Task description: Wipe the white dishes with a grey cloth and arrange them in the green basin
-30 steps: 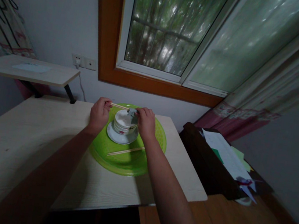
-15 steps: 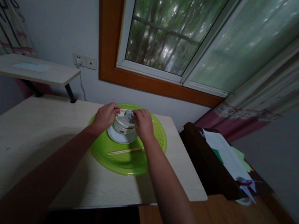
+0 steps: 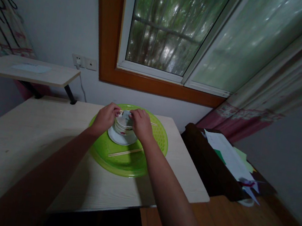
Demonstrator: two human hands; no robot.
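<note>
Both my hands are over a small stack of white bowls [image 3: 123,128], which stands on a white plate [image 3: 121,139] on a round green tray [image 3: 120,169]. My left hand [image 3: 105,117] is closed, fingertips pinched at the left of the top bowl's rim. Opposite it, my right hand [image 3: 141,123] pinches at the right side. A grey-green patch [image 3: 126,114] shows between the fingertips; whether it is a held piece or the bowl's pattern I cannot tell. Light chopsticks [image 3: 124,152] lie on the tray in front of the plate, partly under my right forearm.
Another light stick end [image 3: 154,124] shows behind my right hand. The tray rests on a pale wooden table [image 3: 62,123]. A raised shelf [image 3: 58,74] stands at the left. Right of the table is a dark brown piece of furniture [image 3: 206,162] with papers [image 3: 226,153] on it.
My right hand has moved slightly left, closer to my left hand. The grey-green patch between the fingertips looks shifted a little left. The bowls, plate and chopsticks keep their places on the tray.
</note>
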